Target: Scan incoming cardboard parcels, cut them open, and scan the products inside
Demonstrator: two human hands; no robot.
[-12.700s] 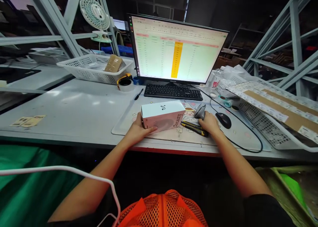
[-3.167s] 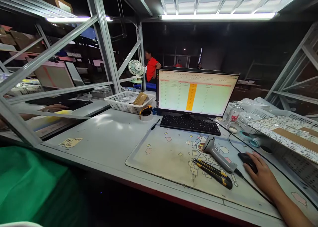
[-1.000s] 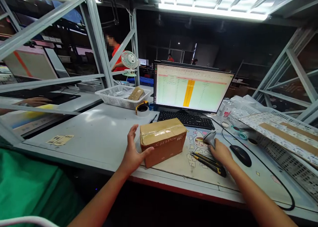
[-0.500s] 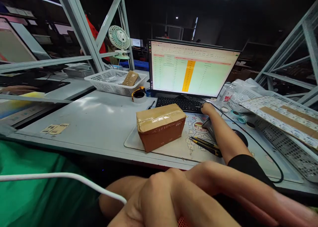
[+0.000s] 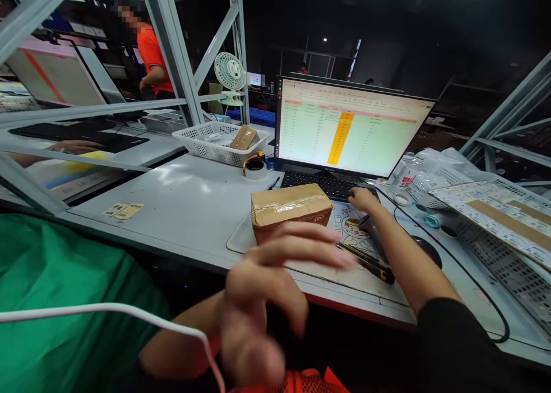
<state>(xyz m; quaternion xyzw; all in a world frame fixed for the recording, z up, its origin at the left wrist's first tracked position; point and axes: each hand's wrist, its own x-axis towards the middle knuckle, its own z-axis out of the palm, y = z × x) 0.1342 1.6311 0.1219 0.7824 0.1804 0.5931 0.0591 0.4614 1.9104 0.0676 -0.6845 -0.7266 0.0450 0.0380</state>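
Saw a brown cardboard box (image 5: 286, 197), oblong, its top creased and shiny with tape, sitting on a smooth printed mat (image 5: 241, 235), at one o'clock from the left hand (image 5: 258, 284). Held that hand up, blurred, fingers bent and apart. Had the right hand (image 5: 365, 200) at three o'clock from the box, on the black keyboard (image 5: 307, 178); could not tell its finger spread. Noticed a slim cutter (image 5: 372, 265) at four, a perforated basket (image 5: 206, 147) at ten.

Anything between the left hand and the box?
Nothing visible. The left hand is raised in front of the box, overlapping its lower front in view. The cutter lies to the box's right, off that line.
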